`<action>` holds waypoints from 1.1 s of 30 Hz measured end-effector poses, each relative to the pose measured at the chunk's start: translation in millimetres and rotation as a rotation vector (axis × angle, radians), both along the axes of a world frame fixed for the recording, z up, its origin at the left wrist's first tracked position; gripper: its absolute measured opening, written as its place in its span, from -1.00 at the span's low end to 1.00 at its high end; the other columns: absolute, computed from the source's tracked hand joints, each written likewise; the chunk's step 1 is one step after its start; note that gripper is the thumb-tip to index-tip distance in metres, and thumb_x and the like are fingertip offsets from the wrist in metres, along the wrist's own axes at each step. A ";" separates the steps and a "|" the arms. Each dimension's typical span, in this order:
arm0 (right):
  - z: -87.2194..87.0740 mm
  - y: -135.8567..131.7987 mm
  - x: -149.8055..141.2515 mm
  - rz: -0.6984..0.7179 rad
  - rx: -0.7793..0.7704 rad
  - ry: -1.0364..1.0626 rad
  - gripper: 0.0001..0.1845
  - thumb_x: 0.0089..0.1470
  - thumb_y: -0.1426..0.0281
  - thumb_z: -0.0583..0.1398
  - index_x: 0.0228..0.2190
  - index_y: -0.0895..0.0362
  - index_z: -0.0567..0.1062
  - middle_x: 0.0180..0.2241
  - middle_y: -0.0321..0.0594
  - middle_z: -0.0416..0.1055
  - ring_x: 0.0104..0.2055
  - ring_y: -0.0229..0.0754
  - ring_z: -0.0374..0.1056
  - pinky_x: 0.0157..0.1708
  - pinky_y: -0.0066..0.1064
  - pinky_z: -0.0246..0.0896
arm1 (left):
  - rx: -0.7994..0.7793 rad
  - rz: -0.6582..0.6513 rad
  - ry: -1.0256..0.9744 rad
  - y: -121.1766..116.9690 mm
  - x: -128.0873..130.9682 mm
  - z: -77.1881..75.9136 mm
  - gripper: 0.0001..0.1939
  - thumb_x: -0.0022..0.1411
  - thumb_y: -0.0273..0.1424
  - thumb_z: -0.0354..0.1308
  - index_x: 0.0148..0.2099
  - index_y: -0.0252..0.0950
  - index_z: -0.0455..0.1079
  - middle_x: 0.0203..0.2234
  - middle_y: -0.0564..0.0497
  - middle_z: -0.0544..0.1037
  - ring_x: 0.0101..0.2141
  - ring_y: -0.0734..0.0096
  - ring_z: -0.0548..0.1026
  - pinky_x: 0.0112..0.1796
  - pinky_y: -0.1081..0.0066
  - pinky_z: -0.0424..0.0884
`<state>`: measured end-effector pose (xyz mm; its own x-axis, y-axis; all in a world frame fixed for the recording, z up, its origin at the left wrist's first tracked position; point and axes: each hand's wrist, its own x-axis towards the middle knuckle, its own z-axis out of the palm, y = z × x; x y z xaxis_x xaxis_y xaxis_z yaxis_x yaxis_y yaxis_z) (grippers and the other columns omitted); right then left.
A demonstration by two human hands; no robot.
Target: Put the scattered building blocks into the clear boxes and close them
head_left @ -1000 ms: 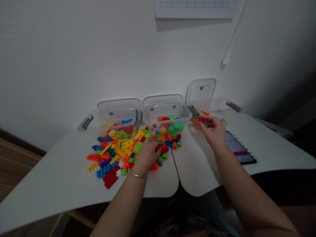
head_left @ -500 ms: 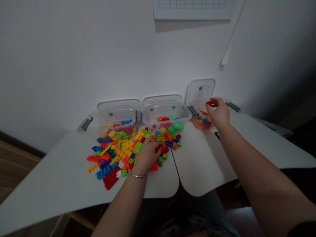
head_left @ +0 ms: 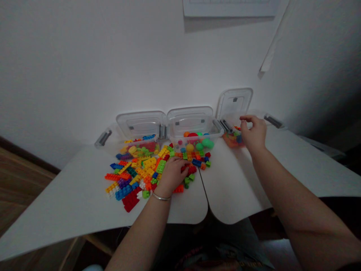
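Observation:
My left hand (head_left: 172,174), with a thin bracelet at the wrist, rests on the right side of a heap of colourful toy building blocks (head_left: 146,167). Its thumb and fingers are closed around a red building block (head_left: 184,169), partly hidden by the hand. Over the right clear plastic box (head_left: 232,143) hovers my right hand (head_left: 254,132), thumb and forefinger apart and nothing visible between them. Orange, green and blue pieces show inside that box, partly behind the hand.
The middle clear box (head_left: 194,140) holds round coloured pieces, and the left clear box (head_left: 138,145) holds mixed blocks. Their lids stand open against the wall. A narrow gap (head_left: 203,184) runs between two white tabletops (head_left: 234,188).
The red block pinched in my right hand has gone from its fingertips, and the fingers have parted. My left hand stays at the same red blocks. The whole view has shifted slightly.

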<state>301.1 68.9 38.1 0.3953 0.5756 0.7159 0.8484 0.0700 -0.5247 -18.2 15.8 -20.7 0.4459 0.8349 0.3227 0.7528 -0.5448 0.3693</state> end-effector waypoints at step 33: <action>-98.2 -53.9 -56.3 0.670 -0.378 -0.198 -0.49 -0.09 0.65 0.07 -0.12 0.09 0.53 -0.06 -0.13 0.48 0.00 -0.07 0.34 0.06 -0.15 0.23 | -0.005 0.004 -0.015 -0.3 -2.0 -1.5 -0.75 0.23 -0.41 0.16 -0.05 -0.24 0.55 -0.21 -0.07 0.59 -0.10 0.18 0.42 -0.01 0.19 0.37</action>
